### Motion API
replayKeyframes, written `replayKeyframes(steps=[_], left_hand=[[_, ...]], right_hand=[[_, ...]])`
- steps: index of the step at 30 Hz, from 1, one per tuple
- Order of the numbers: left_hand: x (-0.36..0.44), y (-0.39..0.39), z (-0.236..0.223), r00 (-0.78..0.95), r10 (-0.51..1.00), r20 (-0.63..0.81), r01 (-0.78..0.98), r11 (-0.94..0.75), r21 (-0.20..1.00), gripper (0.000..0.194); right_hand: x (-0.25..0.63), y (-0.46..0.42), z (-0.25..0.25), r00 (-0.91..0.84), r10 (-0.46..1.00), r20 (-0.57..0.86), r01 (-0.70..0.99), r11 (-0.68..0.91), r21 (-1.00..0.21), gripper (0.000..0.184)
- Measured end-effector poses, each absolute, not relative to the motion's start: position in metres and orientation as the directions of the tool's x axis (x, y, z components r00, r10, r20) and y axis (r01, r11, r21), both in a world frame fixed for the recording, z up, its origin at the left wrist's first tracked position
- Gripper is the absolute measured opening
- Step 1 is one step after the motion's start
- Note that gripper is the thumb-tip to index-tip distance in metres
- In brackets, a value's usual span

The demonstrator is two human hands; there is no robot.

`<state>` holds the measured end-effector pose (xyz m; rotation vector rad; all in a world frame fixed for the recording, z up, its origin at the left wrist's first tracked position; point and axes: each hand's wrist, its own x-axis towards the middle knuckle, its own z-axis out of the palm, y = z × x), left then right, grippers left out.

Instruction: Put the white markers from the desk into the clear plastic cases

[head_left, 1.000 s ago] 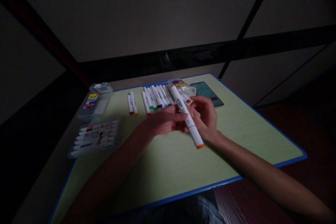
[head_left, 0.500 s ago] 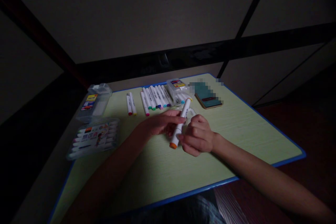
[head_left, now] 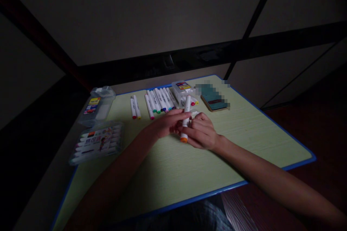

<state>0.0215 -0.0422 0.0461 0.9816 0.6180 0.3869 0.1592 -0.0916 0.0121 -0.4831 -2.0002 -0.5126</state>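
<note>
A white marker [head_left: 186, 118] with an orange end stands tilted between my two hands, its orange end toward me. My left hand [head_left: 169, 122] is closed on its upper part from the left. My right hand [head_left: 202, 133] grips the lower part with bent fingers, close to the orange end. Just beyond the hands lies a row of white markers [head_left: 159, 101] with coloured ends. Behind my right hand is an open clear plastic case [head_left: 180, 94] with a few markers in it; its front is partly hidden by the hands.
Two markers [head_left: 135, 107] lie apart on the table [head_left: 189, 180]. At the left are a clear case [head_left: 99, 106] and a marker set in a transparent box [head_left: 97, 142]. A teal phone case [head_left: 214, 97] lies at the back right. The table has a blue edge.
The marker has moved slightly away from me and turned more upright in view. My right hand has shifted left and farther away, closer to my left hand.
</note>
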Motion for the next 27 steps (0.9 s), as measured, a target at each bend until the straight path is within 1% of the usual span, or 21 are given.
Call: replayKeyframes(steps=[4,10,16,20,23,27], left_hand=[[0.0215,-0.04,0.0453,0.743,0.588,-0.318,-0.054,0.526,0.849,0.014],[0.0219,-0.0378,0.0451,0.71,0.618,-0.338,-0.075,0.543,0.837,0.019],[0.0227,-0.0382,0.0476,0.692,0.632,-0.349,-0.075,0.544,0.836,0.021],[0.024,-0.0384,0.0503,0.659,0.66,-0.362,-0.103,0.555,0.826,0.013],[0.0251,-0.0369,0.0495,0.643,0.669,-0.374,-0.125,0.573,0.81,0.012],[0.025,-0.0338,0.0436,0.658,0.676,-0.331,-0.178,0.566,0.805,0.009]], right_hand=[[0.1595,-0.089,0.0088,-0.412,0.141,0.9,0.52,0.847,0.105,0.018],[0.1605,-0.0867,0.0073,-0.379,0.193,0.905,0.545,0.837,0.05,0.014],[0.1626,-0.0855,0.0065,-0.369,0.205,0.907,0.551,0.833,0.035,0.016],[0.1635,-0.086,0.0089,-0.356,0.245,0.902,0.55,0.835,-0.01,0.017],[0.1646,-0.0871,0.0116,-0.37,0.295,0.881,0.532,0.845,-0.059,0.019],[0.1673,-0.088,0.0117,-0.389,0.323,0.863,0.512,0.855,-0.089,0.02]])
